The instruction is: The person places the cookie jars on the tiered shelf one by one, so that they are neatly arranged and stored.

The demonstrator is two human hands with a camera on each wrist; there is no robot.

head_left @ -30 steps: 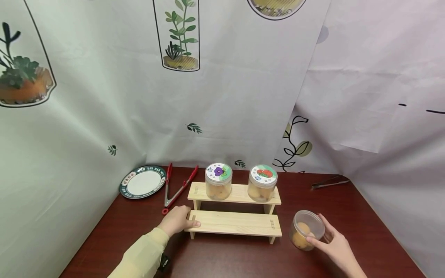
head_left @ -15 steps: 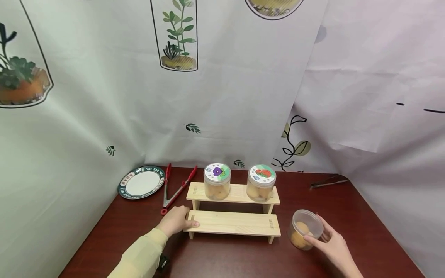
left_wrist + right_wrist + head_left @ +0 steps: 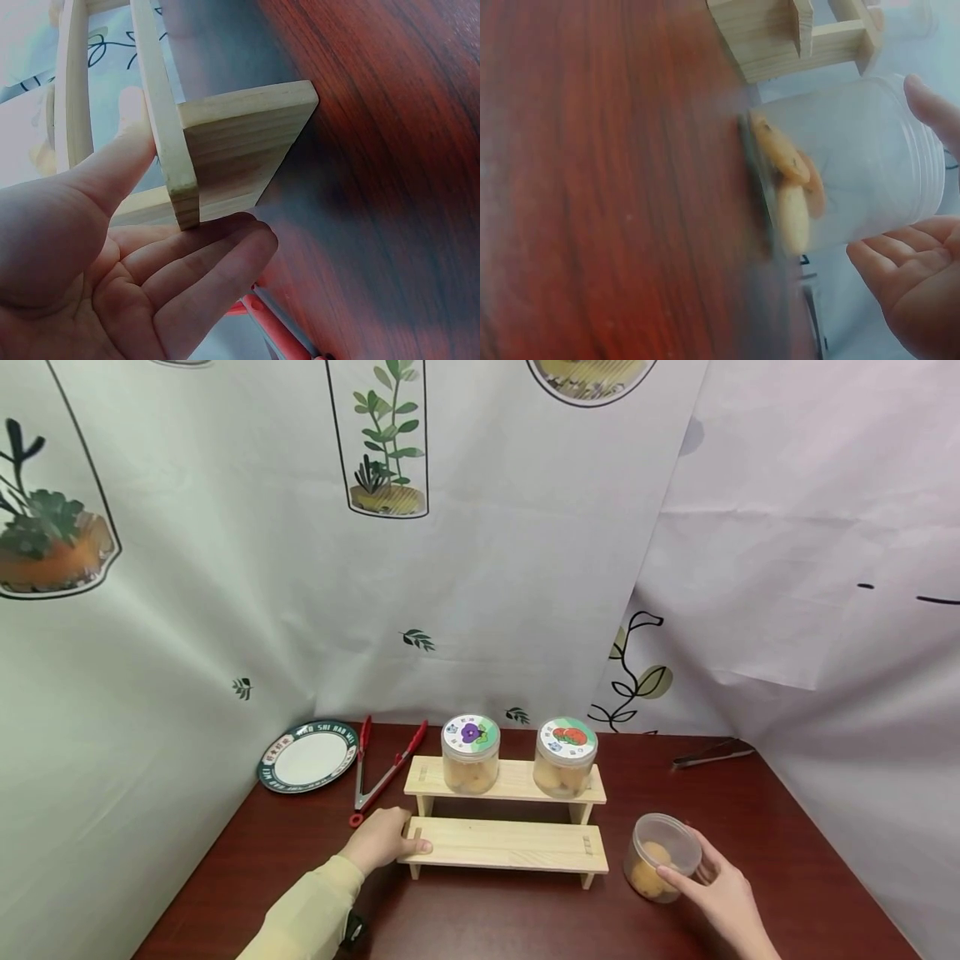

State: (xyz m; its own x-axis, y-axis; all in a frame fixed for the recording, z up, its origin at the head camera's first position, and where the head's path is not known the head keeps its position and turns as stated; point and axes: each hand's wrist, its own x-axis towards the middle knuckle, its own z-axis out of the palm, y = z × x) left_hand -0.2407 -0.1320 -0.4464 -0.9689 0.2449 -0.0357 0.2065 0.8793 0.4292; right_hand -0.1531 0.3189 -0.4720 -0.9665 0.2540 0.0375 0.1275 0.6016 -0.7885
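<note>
In the head view my left hand [image 3: 378, 841] holds the left end of the lower board [image 3: 510, 845] of a two-step wooden display stand. Its thumb lies on top of the board; the left wrist view shows the other fingers against the board's end. To the right of the stand, my right hand [image 3: 723, 889] grips a clear, lidless plastic jar [image 3: 862, 165] near its rim, thumb on one side and fingers on the other. Several round cookies [image 3: 793, 214] lie at the jar's bottom. The jar is upright at the dark red table.
Two lidded jars of cookies, one with a purple-flower label [image 3: 470, 758] and one with a tomato label [image 3: 566, 760], stand on the upper board [image 3: 517, 781]. Red-handled tongs [image 3: 361, 798] and a plate [image 3: 309, 760] lie back left; slim metal tongs [image 3: 712, 758] lie back right.
</note>
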